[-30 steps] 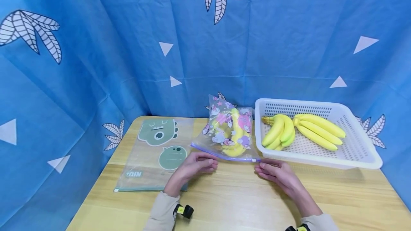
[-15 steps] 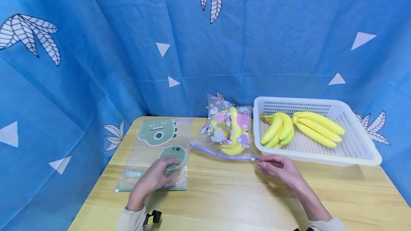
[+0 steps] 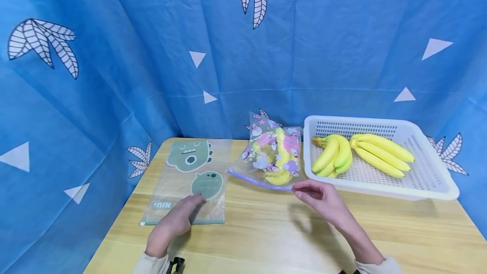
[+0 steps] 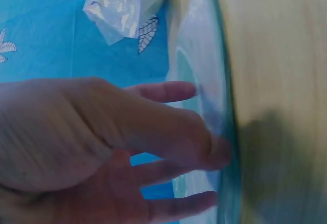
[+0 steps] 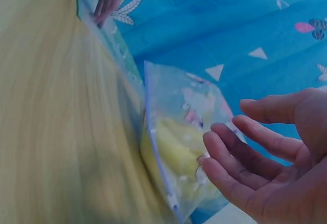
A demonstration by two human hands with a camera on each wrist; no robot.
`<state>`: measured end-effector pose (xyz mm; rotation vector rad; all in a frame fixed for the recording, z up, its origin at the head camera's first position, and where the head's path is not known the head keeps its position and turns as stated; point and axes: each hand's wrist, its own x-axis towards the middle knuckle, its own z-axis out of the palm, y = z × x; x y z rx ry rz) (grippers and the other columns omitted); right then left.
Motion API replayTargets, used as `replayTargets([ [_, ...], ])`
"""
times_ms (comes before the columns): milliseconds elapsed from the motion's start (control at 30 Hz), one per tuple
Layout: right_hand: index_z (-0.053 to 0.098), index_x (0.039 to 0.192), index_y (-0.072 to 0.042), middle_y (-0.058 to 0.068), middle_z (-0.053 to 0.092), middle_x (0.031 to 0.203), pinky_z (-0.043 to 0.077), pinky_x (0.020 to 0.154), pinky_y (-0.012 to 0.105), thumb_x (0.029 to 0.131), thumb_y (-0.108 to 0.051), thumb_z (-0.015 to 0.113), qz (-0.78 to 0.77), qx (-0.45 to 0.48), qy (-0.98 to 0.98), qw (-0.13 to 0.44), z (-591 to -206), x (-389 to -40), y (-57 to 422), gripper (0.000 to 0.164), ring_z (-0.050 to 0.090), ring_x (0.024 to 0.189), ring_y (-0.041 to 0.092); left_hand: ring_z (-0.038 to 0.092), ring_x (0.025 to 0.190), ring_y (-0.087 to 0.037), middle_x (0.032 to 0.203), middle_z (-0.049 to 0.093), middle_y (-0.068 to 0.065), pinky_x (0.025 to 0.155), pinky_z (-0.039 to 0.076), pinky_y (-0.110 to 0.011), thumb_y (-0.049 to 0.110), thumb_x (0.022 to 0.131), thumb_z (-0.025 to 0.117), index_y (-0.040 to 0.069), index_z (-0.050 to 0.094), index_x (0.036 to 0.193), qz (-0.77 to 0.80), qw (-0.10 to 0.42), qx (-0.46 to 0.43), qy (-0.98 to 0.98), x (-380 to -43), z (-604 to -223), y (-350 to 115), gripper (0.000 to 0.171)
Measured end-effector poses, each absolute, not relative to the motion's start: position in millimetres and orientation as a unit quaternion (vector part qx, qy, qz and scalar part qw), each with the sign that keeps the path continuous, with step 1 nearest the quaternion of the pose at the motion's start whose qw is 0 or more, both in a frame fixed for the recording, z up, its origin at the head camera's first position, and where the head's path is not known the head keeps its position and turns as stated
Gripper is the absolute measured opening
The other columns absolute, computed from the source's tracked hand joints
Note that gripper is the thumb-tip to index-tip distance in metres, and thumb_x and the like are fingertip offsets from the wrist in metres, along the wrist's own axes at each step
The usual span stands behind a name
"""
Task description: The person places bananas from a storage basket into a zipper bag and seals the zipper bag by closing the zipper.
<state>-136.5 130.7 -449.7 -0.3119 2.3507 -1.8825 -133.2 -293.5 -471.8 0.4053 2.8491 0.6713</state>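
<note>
My left hand (image 3: 176, 219) is low over a flat zip bag (image 3: 179, 189) with green dinosaur prints, fingers fairly straight and spread. In the left wrist view its fingertips are right at the bag's green zip edge (image 4: 230, 106). A second zip bag (image 3: 243, 166), clear with pink and purple prints, lies in the middle and contains bananas (image 3: 279, 176). Its purple zip strip (image 3: 262, 184) faces me. Near that strip's right end is my right hand (image 3: 321, 200); the right wrist view shows its fingers loosely bent, with nothing between them.
On the right stands a white plastic basket (image 3: 428, 162) holding a bunch of bananas (image 3: 335, 155) and another bunch (image 3: 380, 153). A blue curtain (image 3: 327, 45) with leaf prints hangs behind and beside the wooden table (image 3: 266, 231).
My left hand has left the banana bag's zip edge and moved left over the dinosaur bag. My right hand has drawn slightly left along the zip's right end.
</note>
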Motion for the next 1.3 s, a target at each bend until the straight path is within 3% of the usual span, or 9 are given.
replayTargets([
  [100,0.072,0.117,0.002,0.018,0.073,0.113,0.056,0.090,0.025,0.096,-0.014,0.073,-0.621,-0.119,0.774,0.043,-445.7,-136.0,127.8,0.027,0.072,0.101,0.018,0.051,0.131,-0.047,0.138,0.058,-0.026,0.111,0.039,-0.060,-0.035,0.065,0.052,0.000,0.061,0.132,0.216,0.068,0.143,0.964,-137.0,-474.5,-294.1,0.076],
  [233,0.072,0.115,0.003,0.016,0.073,0.113,0.056,0.089,0.025,0.095,-0.011,0.073,-0.624,-0.131,0.770,0.024,-441.6,-137.0,124.3,0.024,0.072,0.101,0.022,0.069,0.097,-0.035,0.102,0.072,-0.014,0.089,0.057,-0.049,-0.025,0.074,0.063,0.000,0.069,0.112,0.189,-0.019,0.164,0.968,-145.6,-479.0,-296.7,0.046],
  [333,0.072,0.115,0.004,0.015,0.073,0.114,0.056,0.090,0.025,0.094,-0.009,0.074,-0.625,-0.138,0.768,0.020,-439.8,-139.8,118.8,0.025,0.072,0.103,0.026,0.067,0.074,-0.023,0.081,0.070,-0.005,0.068,0.058,-0.041,-0.014,0.084,0.068,0.005,0.072,0.096,0.180,-0.049,0.136,0.973,-147.8,-480.0,-298.2,0.022],
  [467,0.071,0.116,0.005,0.016,0.073,0.113,0.056,0.090,0.026,0.094,-0.007,0.073,-0.625,-0.138,0.768,0.010,-437.6,-142.4,108.8,0.025,0.072,0.105,0.030,0.058,0.062,-0.017,0.071,0.062,0.001,0.053,0.049,-0.036,0.000,0.093,0.069,0.012,0.067,0.090,0.171,-0.075,0.095,0.978,-150.7,-475.2,-294.8,0.012],
  [800,0.069,0.120,-0.001,0.015,0.072,0.114,0.057,0.093,0.038,0.090,-0.001,0.076,-0.636,-0.151,0.756,-0.036,-439.4,-143.2,81.3,0.031,0.069,0.107,0.034,0.066,0.060,-0.025,0.086,0.077,-0.012,0.050,0.052,-0.044,0.002,0.093,0.070,0.010,0.074,0.101,0.214,-0.260,0.092,0.937,-155.4,-450.1,-260.4,0.012],
  [967,0.066,0.123,-0.001,0.021,0.068,0.120,0.055,0.096,0.044,0.086,0.000,0.079,-0.645,-0.168,0.744,-0.047,-444.0,-139.9,67.9,0.039,0.066,0.112,0.042,0.076,0.079,-0.033,0.094,0.077,-0.017,0.066,0.061,-0.046,-0.006,0.093,0.066,0.002,0.074,0.103,0.290,-0.334,0.067,0.894,-154.9,-442.0,-248.1,0.015],
  [1133,0.064,0.129,-0.005,0.016,0.066,0.127,0.052,0.100,0.048,0.087,-0.007,0.081,-0.648,-0.159,0.745,-0.019,-446.8,-136.9,49.7,0.045,0.066,0.116,0.035,0.075,0.091,-0.026,0.099,0.078,-0.013,0.077,0.057,-0.019,-0.007,0.095,0.063,0.002,0.076,0.108,0.346,-0.361,0.011,0.866,-151.8,-439.6,-245.9,0.021],
  [1233,0.064,0.130,-0.008,0.010,0.067,0.126,0.052,0.101,0.047,0.087,-0.012,0.082,-0.644,-0.154,0.749,-0.005,-448.6,-135.8,37.1,0.047,0.065,0.117,0.031,0.071,0.085,-0.018,0.098,0.078,-0.010,0.073,0.045,-0.004,-0.006,0.096,0.062,0.004,0.077,0.109,0.380,-0.358,-0.029,0.852,-147.8,-441.3,-248.1,0.022],
  [1300,0.063,0.130,-0.010,0.008,0.066,0.125,0.053,0.101,0.047,0.088,-0.015,0.081,-0.642,-0.156,0.750,0.001,-450.6,-135.5,29.0,0.047,0.065,0.117,0.031,0.069,0.079,-0.013,0.097,0.078,-0.009,0.069,0.044,-0.004,-0.006,0.097,0.061,0.005,0.078,0.109,0.398,-0.360,-0.048,0.843,-144.3,-442.7,-250.2,0.023],
])
